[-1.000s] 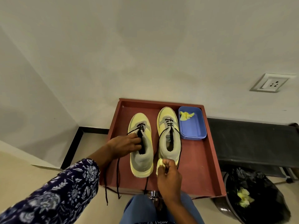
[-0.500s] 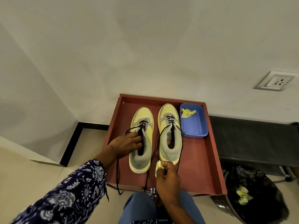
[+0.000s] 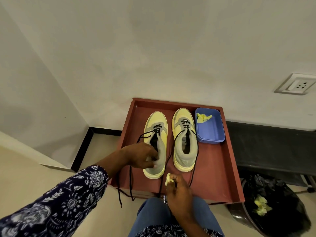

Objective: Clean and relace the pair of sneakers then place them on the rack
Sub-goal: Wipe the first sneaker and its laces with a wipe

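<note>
Two yellow and grey sneakers stand side by side, toes toward the wall, on a red-brown tray-like rack top (image 3: 222,177). My left hand (image 3: 142,157) grips the heel collar of the left sneaker (image 3: 158,122). Its loose black laces (image 3: 130,182) hang over the front edge. The right sneaker (image 3: 183,127) stands free, its laces trailing down both sides. My right hand (image 3: 177,189) pinches a small yellow wad of cloth (image 3: 168,178) just in front of the left sneaker's heel.
A blue plastic tub (image 3: 212,134) with a yellow scrap in it sits at the tray's back right. A black-lined bin (image 3: 273,207) holding yellow scraps stands at the lower right. A dark bench (image 3: 273,147) runs along the wall under a socket (image 3: 296,84).
My left hand slid back from the left sneaker's tongue to its heel collar. My right hand with the yellow wad came away from the right sneaker's heel, toward me.
</note>
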Motion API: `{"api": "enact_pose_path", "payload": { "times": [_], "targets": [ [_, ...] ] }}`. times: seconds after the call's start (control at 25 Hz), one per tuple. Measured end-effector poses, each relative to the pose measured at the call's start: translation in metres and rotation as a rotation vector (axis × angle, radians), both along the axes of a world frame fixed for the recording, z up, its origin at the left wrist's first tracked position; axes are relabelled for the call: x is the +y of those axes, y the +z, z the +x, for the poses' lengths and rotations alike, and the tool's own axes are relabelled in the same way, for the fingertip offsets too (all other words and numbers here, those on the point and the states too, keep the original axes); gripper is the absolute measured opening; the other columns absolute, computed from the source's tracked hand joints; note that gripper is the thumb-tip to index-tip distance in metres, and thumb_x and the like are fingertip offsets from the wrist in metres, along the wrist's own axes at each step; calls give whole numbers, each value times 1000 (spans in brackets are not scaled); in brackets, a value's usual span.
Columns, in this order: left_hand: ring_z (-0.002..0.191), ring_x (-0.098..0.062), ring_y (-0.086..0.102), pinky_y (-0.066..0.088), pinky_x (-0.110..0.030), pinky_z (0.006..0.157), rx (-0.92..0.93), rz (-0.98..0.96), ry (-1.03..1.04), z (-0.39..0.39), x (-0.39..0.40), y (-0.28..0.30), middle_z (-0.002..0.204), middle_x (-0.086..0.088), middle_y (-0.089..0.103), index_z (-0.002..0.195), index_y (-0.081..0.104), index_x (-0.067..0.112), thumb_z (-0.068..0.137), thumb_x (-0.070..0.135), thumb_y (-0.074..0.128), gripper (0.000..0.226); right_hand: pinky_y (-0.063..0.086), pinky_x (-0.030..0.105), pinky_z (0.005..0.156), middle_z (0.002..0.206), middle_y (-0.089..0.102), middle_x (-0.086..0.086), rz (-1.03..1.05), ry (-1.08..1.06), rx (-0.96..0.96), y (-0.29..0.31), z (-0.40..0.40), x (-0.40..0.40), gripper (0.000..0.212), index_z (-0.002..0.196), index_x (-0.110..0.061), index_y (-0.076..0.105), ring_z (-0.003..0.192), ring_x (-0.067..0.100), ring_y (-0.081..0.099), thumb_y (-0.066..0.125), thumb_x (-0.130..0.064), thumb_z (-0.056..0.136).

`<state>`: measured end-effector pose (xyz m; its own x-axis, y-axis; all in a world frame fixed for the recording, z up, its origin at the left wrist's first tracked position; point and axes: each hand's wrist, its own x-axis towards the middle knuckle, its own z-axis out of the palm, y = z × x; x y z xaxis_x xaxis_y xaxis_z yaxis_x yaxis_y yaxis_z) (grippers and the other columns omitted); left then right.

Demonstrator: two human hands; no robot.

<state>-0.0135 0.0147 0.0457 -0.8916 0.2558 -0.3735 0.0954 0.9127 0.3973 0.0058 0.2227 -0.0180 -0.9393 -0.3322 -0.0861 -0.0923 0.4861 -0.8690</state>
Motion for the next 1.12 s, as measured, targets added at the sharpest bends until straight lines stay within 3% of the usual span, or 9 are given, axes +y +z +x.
{"api": "enact_pose_path", "payload": {
  "times": [0.16,0.32,0.44,0.48,0.6,0.76,0.84,0.96,1.12],
  "targets": [
    [111,-18,59,41,-24,96,-9,66,108,5,0,-10,122,-5,64,122,60,10,89,22,58,34,52,33,71,95,67,11,60,135,146,0,3,-1,51,101,-2,63,83,27,63,33,-37,80],
    [107,-22,59,42,-26,90,-80,126,258,-1,0,-13,116,-7,66,115,65,10,90,24,57,30,48,18,65,94,67,4,199,327,396,-4,-2,-4,30,108,-15,53,77,17,66,34,-24,86],
    [108,-23,58,39,-22,85,-136,174,320,-12,1,-14,115,-9,66,113,66,9,89,23,59,28,42,5,80,98,63,-24,187,411,434,10,-10,-7,25,109,-32,45,94,-5,57,24,-25,98],
    [108,-23,58,37,-22,83,-145,176,329,-16,1,-14,114,-10,66,112,66,8,89,23,59,28,46,7,76,99,62,-22,197,540,539,8,-11,-9,20,106,-31,46,93,-3,55,30,-23,97],
    [106,-26,58,37,-22,80,-162,165,339,-26,2,-12,112,-12,66,110,67,7,90,24,57,28,53,25,68,108,57,6,252,809,963,-13,-23,-19,18,102,-12,56,91,19,55,52,-12,85],
    [106,-26,57,34,-20,77,-188,139,338,-30,3,-10,114,-12,65,111,66,6,91,23,55,28,38,33,80,106,50,10,320,707,1166,-20,-49,-40,22,99,-5,63,91,22,47,53,-11,81],
    [107,-25,57,36,-21,80,-193,137,354,-30,2,-12,116,-10,64,113,65,7,91,24,56,29,35,34,78,98,50,7,365,726,1212,-25,-54,-43,20,92,-5,67,85,20,44,53,-13,81],
    [109,-24,56,38,-23,86,-207,160,367,-29,1,-15,117,-9,64,114,65,8,90,25,57,30,36,29,71,76,61,4,254,706,1123,-25,-49,-45,12,80,-8,65,76,16,41,54,-12,79],
    [108,-24,57,37,-21,83,-211,169,369,-30,2,-15,116,-10,65,113,66,9,90,26,57,30,50,25,65,68,62,3,210,695,967,-40,-40,-48,10,85,-13,52,71,16,44,48,-14,76]
  ]
}}
